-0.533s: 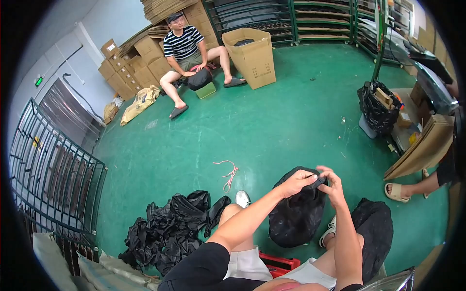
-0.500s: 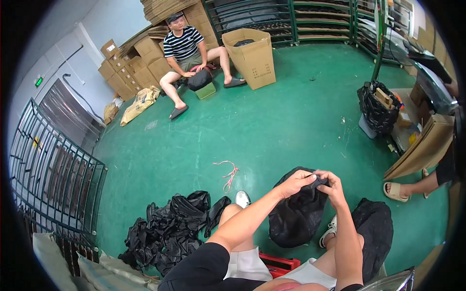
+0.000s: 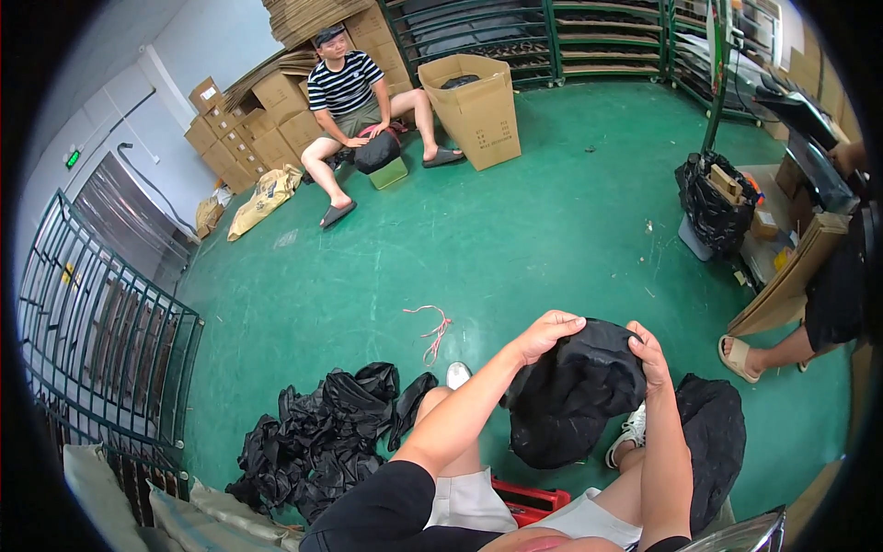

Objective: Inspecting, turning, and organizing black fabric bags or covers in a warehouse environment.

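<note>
Both my hands grip the upper edge of a rounded black fabric piece (image 3: 589,373), spread between them in front of my knees. My left hand (image 3: 550,339) pinches its left side with the thumb on top. At the right side, my right hand (image 3: 649,357) is closed on the same edge. The lower part of the black fabric bulges down close to the floor; what lies under it is hidden. To my left is a heap of crumpled black fabric (image 3: 322,432). Another dark bundle (image 3: 713,442) rests beside my right leg.
Pink string (image 3: 434,336) lies on the green floor (image 3: 515,239) ahead. A red object (image 3: 532,501) sits between my legs. A seated person (image 3: 349,97) and a large carton (image 3: 474,115) are across the room. Another person stands right, near cardboard sheets (image 3: 782,276). Metal racks (image 3: 110,322) stand left.
My hands were close together at the fabric's top edge; now they are farther apart, with the fabric's edge stretched between them. The person at the right has shifted a little.
</note>
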Demonstrator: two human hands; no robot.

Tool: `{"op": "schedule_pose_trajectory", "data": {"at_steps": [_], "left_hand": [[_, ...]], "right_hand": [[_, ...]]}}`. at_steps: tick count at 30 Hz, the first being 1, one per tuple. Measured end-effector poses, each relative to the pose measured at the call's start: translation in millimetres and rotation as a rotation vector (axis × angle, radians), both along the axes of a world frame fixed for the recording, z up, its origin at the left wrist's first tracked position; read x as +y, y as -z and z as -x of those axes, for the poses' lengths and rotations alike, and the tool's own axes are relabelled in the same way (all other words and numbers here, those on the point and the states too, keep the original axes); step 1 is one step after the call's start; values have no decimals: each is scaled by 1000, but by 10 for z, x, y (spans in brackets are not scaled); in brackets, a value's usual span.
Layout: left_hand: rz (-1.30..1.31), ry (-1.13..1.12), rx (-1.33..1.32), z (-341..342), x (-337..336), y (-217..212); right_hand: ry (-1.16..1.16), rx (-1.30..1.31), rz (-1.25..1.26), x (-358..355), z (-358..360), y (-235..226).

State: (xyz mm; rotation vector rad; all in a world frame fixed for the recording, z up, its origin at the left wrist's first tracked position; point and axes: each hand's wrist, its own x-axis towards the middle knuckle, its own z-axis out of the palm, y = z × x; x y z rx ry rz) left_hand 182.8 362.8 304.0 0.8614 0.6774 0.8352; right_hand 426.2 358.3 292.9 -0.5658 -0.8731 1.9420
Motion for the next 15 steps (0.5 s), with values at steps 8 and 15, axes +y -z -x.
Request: {"op": "schedule_pose_trajectory", "data": {"at_steps": [8,15], "left_hand": [[-392,-100,562,144,178,283],[-556,-240,969,79,278,162]], "right_hand": [[193,-37,74,160,11,140],[63,143,43,228,-108,142]]}}
